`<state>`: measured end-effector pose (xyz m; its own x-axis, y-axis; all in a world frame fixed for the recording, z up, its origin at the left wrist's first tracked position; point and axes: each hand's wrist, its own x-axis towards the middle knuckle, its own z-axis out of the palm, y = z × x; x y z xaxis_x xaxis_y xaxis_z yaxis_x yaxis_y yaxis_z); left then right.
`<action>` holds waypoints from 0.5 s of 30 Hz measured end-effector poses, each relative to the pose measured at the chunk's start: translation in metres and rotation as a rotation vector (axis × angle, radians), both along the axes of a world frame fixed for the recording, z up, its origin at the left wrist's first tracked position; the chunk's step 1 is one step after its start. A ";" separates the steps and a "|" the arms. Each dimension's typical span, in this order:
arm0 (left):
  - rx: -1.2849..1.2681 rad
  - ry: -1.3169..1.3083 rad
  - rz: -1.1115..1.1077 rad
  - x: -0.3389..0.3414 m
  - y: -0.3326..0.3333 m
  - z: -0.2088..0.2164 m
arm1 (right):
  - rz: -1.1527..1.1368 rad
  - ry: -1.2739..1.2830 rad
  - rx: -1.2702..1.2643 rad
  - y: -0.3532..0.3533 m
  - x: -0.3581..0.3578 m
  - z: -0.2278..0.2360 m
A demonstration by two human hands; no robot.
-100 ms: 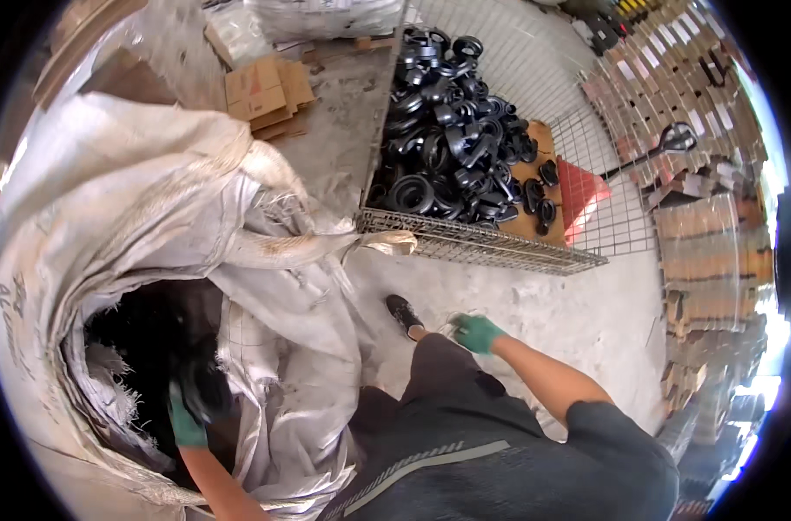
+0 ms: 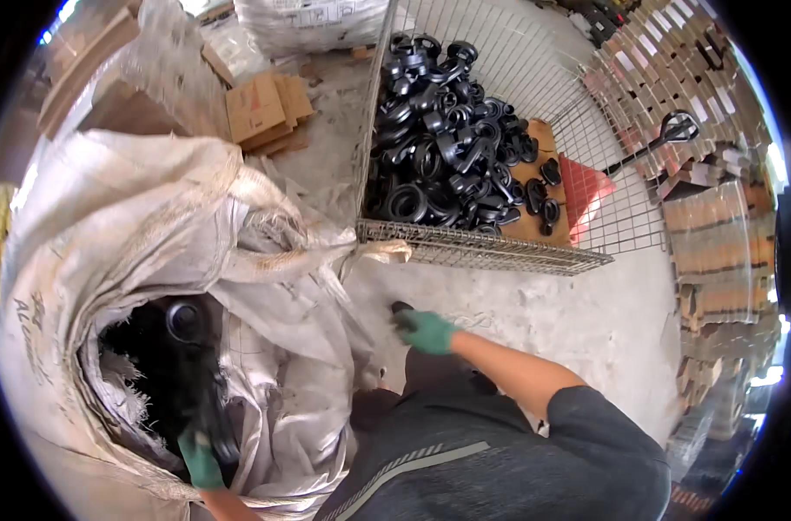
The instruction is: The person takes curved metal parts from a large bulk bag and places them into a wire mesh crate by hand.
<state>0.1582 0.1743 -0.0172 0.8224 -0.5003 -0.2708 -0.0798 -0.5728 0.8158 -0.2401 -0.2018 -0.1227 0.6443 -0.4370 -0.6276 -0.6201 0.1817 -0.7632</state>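
A large white woven bulk sack (image 2: pixel 143 200) stands at the left with its mouth open. My left hand (image 2: pixel 202 462), in a green glove, reaches into its dark opening. Its fingers are closed on a long, curved black part (image 2: pixel 225 434), blurred and partly lost in shadow. Deeper in the sack lies a black ring-shaped part (image 2: pixel 187 321). My right hand (image 2: pixel 426 332), also green-gloved, hangs over the floor in front of my legs, apart from the sack. Its fingers point left, loosely apart and somewhat blurred, with nothing visible in them.
A wire mesh cage (image 2: pixel 491 253) ahead holds a heap of black ring-shaped parts (image 2: pixel 452 148) on cardboard (image 2: pixel 534 227). Folded cardboard boxes (image 2: pixel 261 108) lie beyond the sack. Stacked cardboard (image 2: pixel 708 252) lines the right side. A black handle (image 2: pixel 673 130) rises behind the cage.
My left hand has drawn back toward me inside the sack with the black part. My right hand has swung left across my legs. The ring-shaped part in the sack now shows clearly.
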 end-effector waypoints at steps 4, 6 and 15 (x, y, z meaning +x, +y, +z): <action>-0.131 0.118 -0.405 -0.098 -0.117 0.115 | -0.026 -0.415 0.611 -0.002 0.070 0.089; -0.232 0.321 -0.613 -0.120 -0.159 0.117 | -0.104 -0.468 0.757 -0.004 0.065 0.094; 0.269 -0.185 -1.650 -0.208 -0.361 0.033 | -0.404 -0.412 0.751 -0.059 -0.094 0.043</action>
